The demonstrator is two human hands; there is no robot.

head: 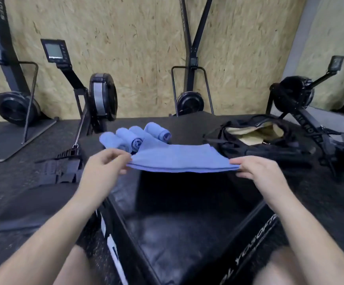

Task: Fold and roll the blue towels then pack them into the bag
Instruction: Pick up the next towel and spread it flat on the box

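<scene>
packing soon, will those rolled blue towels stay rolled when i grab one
Likely soft and light: same thin cloth as the folded towel. Nothing visibly ties the rolled towels, so one may loosen unless gripped around its middle.

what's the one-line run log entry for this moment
step: fold | left hand: pinches left end of blue towel | right hand: pinches right end | rolled towels: behind it | bag: open, at right

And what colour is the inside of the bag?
Pale tan lining; bag outside is black. Seen in the head view.
</scene>
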